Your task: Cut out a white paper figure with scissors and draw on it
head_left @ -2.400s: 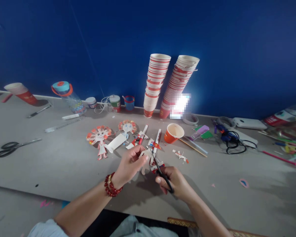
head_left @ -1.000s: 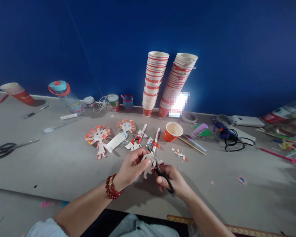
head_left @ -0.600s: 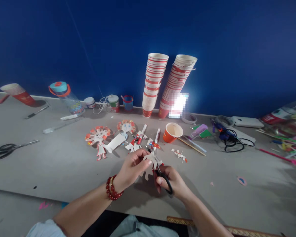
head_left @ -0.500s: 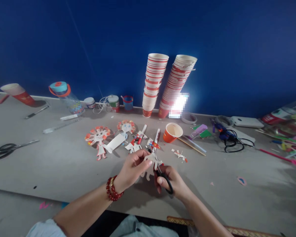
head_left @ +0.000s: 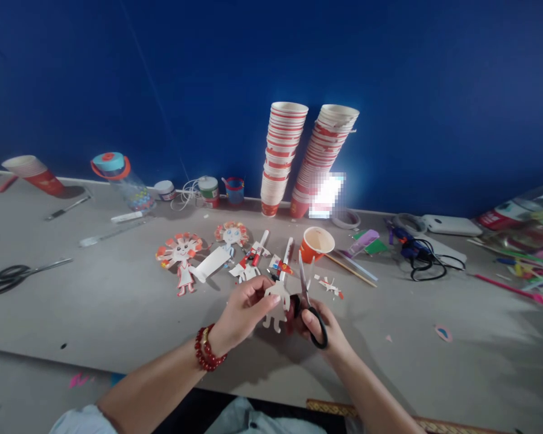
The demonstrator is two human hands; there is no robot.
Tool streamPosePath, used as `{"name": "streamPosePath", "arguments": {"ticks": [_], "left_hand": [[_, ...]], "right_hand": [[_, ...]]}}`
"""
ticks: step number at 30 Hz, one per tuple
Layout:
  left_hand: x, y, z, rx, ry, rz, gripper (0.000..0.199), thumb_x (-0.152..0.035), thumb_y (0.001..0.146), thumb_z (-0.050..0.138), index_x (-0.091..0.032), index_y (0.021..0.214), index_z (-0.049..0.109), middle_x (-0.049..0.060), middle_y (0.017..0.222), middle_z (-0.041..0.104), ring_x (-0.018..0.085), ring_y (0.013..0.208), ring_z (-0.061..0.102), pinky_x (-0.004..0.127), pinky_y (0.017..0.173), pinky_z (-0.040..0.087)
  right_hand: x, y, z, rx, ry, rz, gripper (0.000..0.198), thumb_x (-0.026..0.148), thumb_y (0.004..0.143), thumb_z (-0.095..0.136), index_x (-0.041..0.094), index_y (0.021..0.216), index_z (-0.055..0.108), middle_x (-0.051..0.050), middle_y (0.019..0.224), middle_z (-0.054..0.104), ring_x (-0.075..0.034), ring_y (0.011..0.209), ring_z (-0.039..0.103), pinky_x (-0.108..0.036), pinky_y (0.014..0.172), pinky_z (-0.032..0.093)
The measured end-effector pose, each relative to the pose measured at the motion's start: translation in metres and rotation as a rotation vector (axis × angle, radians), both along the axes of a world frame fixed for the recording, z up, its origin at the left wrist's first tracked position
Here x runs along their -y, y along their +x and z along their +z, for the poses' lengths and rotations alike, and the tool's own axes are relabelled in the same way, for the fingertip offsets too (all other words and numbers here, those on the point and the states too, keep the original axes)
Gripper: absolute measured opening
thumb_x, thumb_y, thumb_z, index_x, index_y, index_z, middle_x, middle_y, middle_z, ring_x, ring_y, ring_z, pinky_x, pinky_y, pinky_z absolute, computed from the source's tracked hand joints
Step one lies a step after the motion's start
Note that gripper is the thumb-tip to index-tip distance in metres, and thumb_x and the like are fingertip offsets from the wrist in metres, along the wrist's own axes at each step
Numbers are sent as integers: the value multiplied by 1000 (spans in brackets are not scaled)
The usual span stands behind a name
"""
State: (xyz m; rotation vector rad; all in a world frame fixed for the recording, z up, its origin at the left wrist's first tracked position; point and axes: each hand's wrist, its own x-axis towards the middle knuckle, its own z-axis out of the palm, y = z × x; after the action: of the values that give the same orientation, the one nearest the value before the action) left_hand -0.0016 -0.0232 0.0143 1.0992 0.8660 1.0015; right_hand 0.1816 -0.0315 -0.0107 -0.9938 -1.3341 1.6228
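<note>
My left hand (head_left: 247, 307) pinches a small white paper doll cutout (head_left: 278, 307), its legs hanging down. In my right hand (head_left: 321, 328) are black-handled scissors (head_left: 304, 283), blades parted and pointing up, just right of the cutout and apart from it. Beyond my hands lie paper scraps (head_left: 282, 265) and markers (head_left: 262, 242). To the left, two paper dolls with orange-fringed heads lie flat: a larger doll (head_left: 184, 256) in a red-trimmed dress and a smaller doll (head_left: 230, 235) with blue drawing. An orange paper cup (head_left: 317, 246) stands behind the scissors.
Two tall paper cup stacks (head_left: 280, 163) lean by the blue wall (head_left: 199, 72). Another pair of scissors (head_left: 22, 274) lies far left, near a clear bottle (head_left: 122, 181). Paint jars (head_left: 209, 191) stand at the back. Black cable (head_left: 423, 259) and a soda bottle (head_left: 502, 214) are right.
The scissors have moved right and turned upward, away from the paper cutout, with their blades parting. My left hand stays in place, and the cutout's legs now show more fully.
</note>
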Motion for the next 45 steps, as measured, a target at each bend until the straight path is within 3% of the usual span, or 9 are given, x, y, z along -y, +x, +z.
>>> {"name": "streamPosePath", "arguments": {"ticks": [5,11,21,30,37,42,45], "left_hand": [[0,0,-6,-57,-2,7,21,-37,85,61,-16,83,59,-1,70,55,9,60,47,20,56,38],[0,2,-13,-123,43,34,21,-34,85,62,-16,75,55,-5,62,38,7,55,32,17,50,27],[2,6,-12,-84,-18,-87,22,-36,84,64,-16,82,57,-3,66,47,8,58,40,18,53,33],[2,7,-8,-66,-49,-74,27,-39,80,67,-16,77,53,-3,64,49,8,56,40,19,52,32],[2,8,-8,-54,-58,-78,26,-38,80,66,-16,78,52,-2,63,51,8,55,43,20,52,32],[3,7,-9,-62,-50,-82,24,-36,82,65,-16,78,52,-3,62,51,7,52,42,19,50,32],[2,7,-7,-76,-47,-80,25,-37,81,65,-16,78,52,-3,61,50,7,51,42,19,49,32]], "right_hand": [[-1,-1,3,45,11,-142,35,47,72,75,15,77,61,0,66,56,-12,57,45,-22,51,34],[1,-7,3,-8,44,-226,25,37,70,77,17,71,61,0,65,58,-13,59,49,-22,55,37],[0,-3,-7,-82,53,-284,22,32,74,75,17,67,60,4,54,53,-9,48,39,-22,46,27],[1,0,-5,-90,25,-264,24,36,80,69,16,69,60,4,55,51,-8,47,32,-23,46,21],[-1,-1,-2,-90,34,-273,22,35,80,67,17,71,60,5,54,48,-9,49,34,-24,47,22],[-5,0,0,-83,51,-293,21,35,78,68,17,70,60,2,61,55,-11,50,39,-24,47,25],[-8,1,2,-76,60,-314,22,35,77,68,17,67,60,4,55,50,-10,49,38,-23,48,27]]}}
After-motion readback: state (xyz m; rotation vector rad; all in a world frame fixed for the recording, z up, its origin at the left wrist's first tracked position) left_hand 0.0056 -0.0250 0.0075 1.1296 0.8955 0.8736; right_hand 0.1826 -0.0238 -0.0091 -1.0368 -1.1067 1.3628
